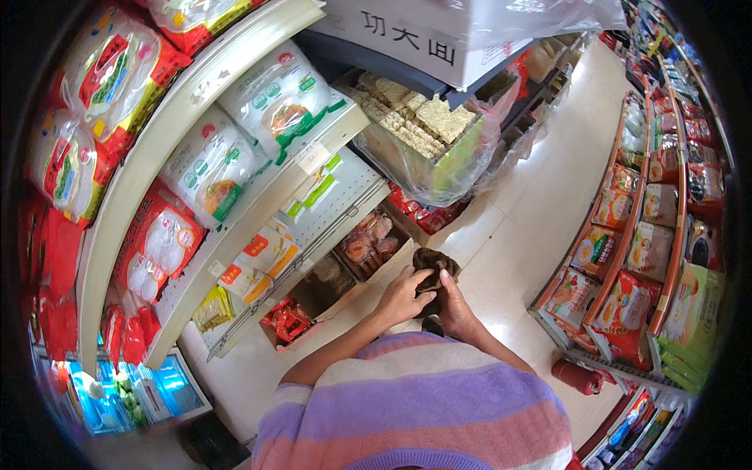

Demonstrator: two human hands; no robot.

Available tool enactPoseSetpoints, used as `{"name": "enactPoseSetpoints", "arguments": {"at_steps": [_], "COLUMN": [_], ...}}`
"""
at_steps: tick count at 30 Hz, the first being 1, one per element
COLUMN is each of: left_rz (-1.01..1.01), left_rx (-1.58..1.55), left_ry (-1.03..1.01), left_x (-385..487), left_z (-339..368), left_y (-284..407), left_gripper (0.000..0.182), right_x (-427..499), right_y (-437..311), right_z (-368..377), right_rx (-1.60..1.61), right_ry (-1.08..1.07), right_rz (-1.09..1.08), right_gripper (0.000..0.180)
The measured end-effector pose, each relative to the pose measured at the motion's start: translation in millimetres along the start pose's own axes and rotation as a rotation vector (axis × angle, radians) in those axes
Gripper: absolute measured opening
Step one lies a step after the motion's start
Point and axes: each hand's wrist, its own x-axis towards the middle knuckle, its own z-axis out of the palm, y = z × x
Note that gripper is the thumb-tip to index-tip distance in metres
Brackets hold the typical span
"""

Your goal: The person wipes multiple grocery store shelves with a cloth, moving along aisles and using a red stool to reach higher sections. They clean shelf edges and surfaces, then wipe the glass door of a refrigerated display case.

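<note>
A crumpled dark brown cloth (433, 258) is gathered between my two hands, over the aisle floor. My left hand (405, 294) grips it from the left, with the index finger pressed into its folds. From the right, my right hand (455, 305) pinches the cloth with the thumb lying along its edge. Part of the cloth hangs between the palms, and some fingers of the right hand are hidden behind it. Left of the hands, an open carton with wrapped reddish-brown goods (370, 241) sits low by the shelf.
A shelf unit (258, 205) with bagged noodles (223, 170) rises on my left. Ahead stand a carton of dried noodle cakes (452, 120) and a white box bearing writing (405, 35). Packed shelves (628, 235) line the right, with a red cylinder (576, 377) on the floor (523, 235).
</note>
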Motion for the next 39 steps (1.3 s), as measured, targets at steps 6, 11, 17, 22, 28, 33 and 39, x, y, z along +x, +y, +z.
{"name": "enactPoseSetpoints", "arguments": {"at_steps": [6,11,17,22,28,33,39], "left_rz": [0.117,0.094,0.057,0.055,-0.055,-0.002,0.088], "left_rx": [-0.090,-0.199,-0.397,-0.458,-0.874,-0.889,-1.105], "left_ry": [0.012,0.120,0.491,0.726,0.861,0.957,0.914], "left_x": [1.9,-8.4,-24.2,-37.9,-63.2,-76.4,-95.3], "left_z": [-7.6,-22.4,-26.9,-57.6,-85.4,-114.0,-135.1], "left_y": [9.8,10.1,-10.5,-14.9,-13.3,-9.6,1.6], "left_gripper": [0.044,0.048,0.042,0.036,0.034,0.029,0.038], "right_x": [8.6,32.2,60.9,65.7,60.4,65.4,51.9], "right_y": [-4.8,-4.7,10.6,13.3,16.1,23.1,39.8], "right_z": [-2.1,-0.9,19.3,38.8,81.8,116.7,176.3], "right_rx": [0.008,-0.089,-0.393,-0.208,-0.324,-0.937,-1.404], "right_ry": [-0.064,-0.087,-0.094,-0.168,-0.315,-0.577,-0.584], "right_rz": [-0.017,-0.027,-0.314,-0.276,-0.421,-0.762,-1.099], "right_gripper": [0.041,0.037,0.034,0.034,0.037,0.063,0.100]}}
